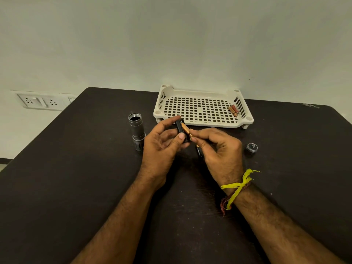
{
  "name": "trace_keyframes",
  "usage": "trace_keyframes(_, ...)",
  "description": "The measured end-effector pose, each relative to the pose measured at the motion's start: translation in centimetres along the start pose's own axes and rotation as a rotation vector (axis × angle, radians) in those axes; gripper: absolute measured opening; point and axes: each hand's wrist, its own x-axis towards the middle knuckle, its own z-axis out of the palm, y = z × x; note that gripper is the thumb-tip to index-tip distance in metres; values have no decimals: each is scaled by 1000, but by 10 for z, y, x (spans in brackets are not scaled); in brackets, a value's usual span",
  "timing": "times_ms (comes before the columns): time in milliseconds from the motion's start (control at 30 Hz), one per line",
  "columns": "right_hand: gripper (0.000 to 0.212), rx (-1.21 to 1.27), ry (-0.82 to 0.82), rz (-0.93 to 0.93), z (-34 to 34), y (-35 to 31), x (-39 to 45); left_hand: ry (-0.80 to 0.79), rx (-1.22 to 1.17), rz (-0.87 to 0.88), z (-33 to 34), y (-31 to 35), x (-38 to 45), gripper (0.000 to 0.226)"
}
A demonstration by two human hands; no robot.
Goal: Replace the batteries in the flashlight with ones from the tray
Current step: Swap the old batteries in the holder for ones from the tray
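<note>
My left hand [162,143] grips a black battery holder [181,130] between thumb and fingers, held upright over the table's middle. A copper-topped battery [186,129] lies against the holder's right side, with my right hand's fingertips on it. My right hand [217,149] also holds a black-and-copper battery [199,150] tucked under its fingers. The grey flashlight body [136,130] stands on its head to the left, its tail end open. Its tail cap [251,148] lies on the table to the right. The cream perforated tray [202,119] sits behind, with reddish batteries [233,110] in its right corner.
The dark table [76,178] stands against a pale wall. A white socket panel [41,101] is on the wall at the left. A yellow thread band [238,187] circles my right wrist.
</note>
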Motion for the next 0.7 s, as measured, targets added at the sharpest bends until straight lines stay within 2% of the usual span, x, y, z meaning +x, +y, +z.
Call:
trace_keyframes(267, 16, 296, -27, 261, -2, 7, 3, -92, 16, -4, -4, -1, 3, 44)
trace_keyframes(367, 17, 330, -57, 361, -1, 7, 2, -133, 22, -21, -5, -2, 2, 43)
trace_keyframes(500, 17, 372, 23, 427, 1, 6, 4, -169, 54, -53, -3, -5, 1, 41)
trace_keyframes(600, 16, 270, 165, 392, 2, 6, 5, -155, 107, -23, -1, -7, 0, 37)
trace_keyframes(700, 12, -12, 252, 331, -1, 11, 7, -105, 154, 16, 1, -7, 1, 33)
